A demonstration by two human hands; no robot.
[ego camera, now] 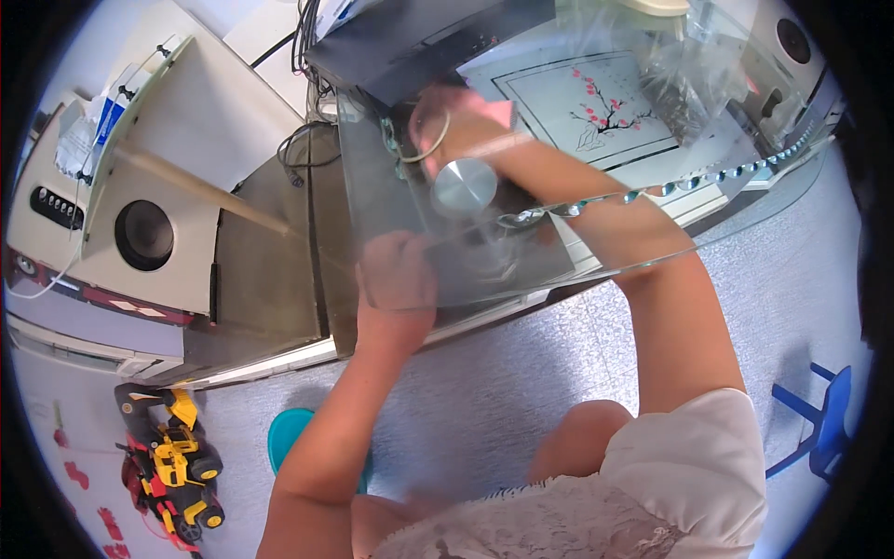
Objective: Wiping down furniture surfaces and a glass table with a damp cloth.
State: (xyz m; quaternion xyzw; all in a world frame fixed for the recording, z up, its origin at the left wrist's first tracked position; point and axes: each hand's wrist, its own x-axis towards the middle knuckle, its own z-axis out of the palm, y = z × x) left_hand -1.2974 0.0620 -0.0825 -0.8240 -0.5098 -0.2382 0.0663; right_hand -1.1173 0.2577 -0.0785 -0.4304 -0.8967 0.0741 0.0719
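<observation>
Through the clear glass shelf (614,244) with a scalloped edge, my right hand (447,126) shows blurred beneath it, near the black box. Pink cloth (500,113) shows around this hand, gripped by the fingers; a pale loop lies at the wrist. A round brushed-metal disc (465,184) is fixed to the glass, just below the hand. My left hand (397,271) is at the lower left of the glass, fingers curled; the glass blurs it and I cannot tell whether it holds anything. The dark cabinet surface (269,279) lies beneath.
A black box (426,42) and cables (307,143) stand at the back. On the left is a speaker (144,235); a plastic bag (688,91) lies at the right. Toy vehicles (174,461), a teal round object (290,433) and a blue chair (827,419) are on the floor.
</observation>
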